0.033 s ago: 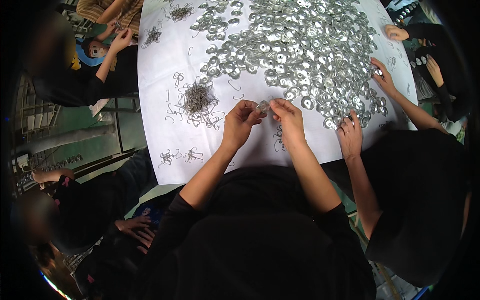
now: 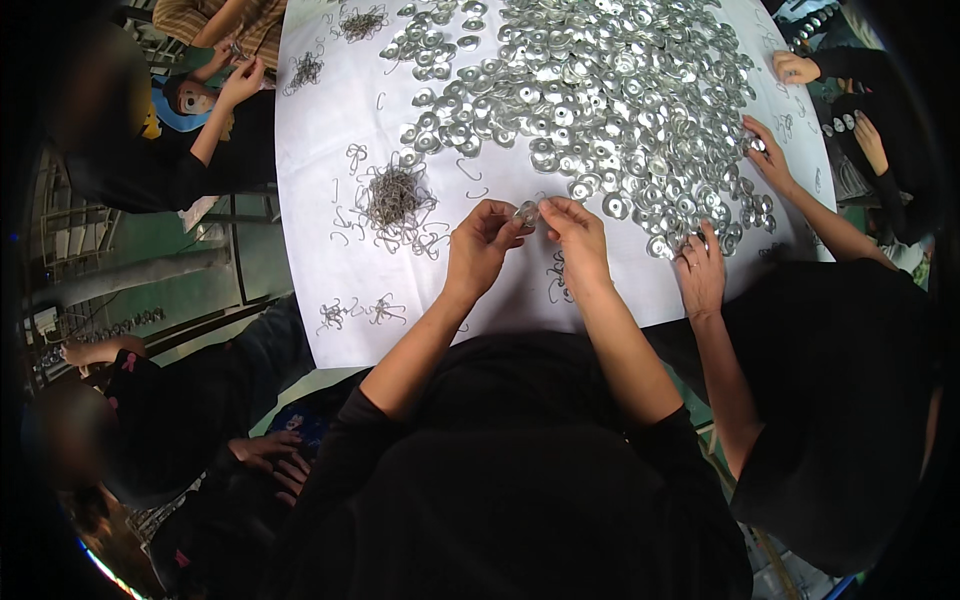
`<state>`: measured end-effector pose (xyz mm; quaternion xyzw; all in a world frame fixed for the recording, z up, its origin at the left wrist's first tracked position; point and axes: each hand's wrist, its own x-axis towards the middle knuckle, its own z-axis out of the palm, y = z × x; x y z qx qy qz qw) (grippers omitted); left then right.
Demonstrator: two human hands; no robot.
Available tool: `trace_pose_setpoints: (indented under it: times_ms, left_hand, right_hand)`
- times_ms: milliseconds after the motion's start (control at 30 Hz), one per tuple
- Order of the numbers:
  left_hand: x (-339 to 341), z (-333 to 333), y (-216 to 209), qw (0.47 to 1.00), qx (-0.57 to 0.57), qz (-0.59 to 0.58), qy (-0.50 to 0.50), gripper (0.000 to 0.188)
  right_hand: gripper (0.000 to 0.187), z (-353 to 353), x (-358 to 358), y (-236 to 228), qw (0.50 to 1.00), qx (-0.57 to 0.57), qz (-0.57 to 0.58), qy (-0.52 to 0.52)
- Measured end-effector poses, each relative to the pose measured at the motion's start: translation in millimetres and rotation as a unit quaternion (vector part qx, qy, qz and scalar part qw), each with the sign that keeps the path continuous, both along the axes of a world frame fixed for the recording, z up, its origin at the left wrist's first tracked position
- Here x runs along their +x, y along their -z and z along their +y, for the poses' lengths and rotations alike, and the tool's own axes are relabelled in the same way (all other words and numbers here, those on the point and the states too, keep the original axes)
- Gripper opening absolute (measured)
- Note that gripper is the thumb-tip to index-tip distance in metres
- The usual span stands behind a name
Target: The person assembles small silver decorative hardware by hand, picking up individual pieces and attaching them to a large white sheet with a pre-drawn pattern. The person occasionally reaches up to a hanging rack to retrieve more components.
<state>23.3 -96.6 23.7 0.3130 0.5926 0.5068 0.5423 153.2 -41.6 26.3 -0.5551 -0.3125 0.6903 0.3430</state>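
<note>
Over the near part of the white-covered table, my left hand (image 2: 480, 243) pinches a small shiny metal disc (image 2: 526, 214) with a raised centre. My right hand (image 2: 580, 235) is closed, its thumb and fingertips pressed together right beside the disc's right edge. Whatever lies in that pinch is too small to make out. Left of my hands lies a tangled heap of bent wire hooks (image 2: 395, 198), with loose ones scattered round it. A few more hooks (image 2: 560, 275) lie partly hidden beside my right wrist. Beyond my hands spreads a large pile of similar metal discs (image 2: 600, 100).
At my right, a co-worker's hands (image 2: 703, 265) touch the pile's near edge. Across on the left, another person's hands (image 2: 240, 75) hold something small. Smaller hook clusters (image 2: 382, 309) lie near the left front edge of the white table cover (image 2: 400, 340). Another hand (image 2: 797, 67) rests at far right.
</note>
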Motion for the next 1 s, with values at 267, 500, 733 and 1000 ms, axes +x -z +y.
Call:
trace_pose_setpoints:
  times_ms: [267, 500, 733, 1000]
  left_hand:
    - [19, 20, 5, 0.982, 0.060, 0.170, 0.064, 0.017]
    - [2, 109, 53, 0.883, 0.082, 0.461, 0.000, 0.022]
    - [-14, 108, 34, 0.949, -0.028, 0.306, 0.079, 0.026]
    - [-24, 22, -8, 0.991, -0.048, -0.091, -0.089, 0.016]
  right_hand:
    - [0.013, 3, 15, 7, 0.986, 0.126, 0.021, 0.108]
    - [0.010, 21, 52, 8, 0.956, 0.261, -0.123, 0.045]
    - [0.008, 15, 43, 2, 0.921, 0.358, -0.150, -0.041]
    - [0.009, -6, -11, -5, 0.903, 0.389, -0.151, -0.097]
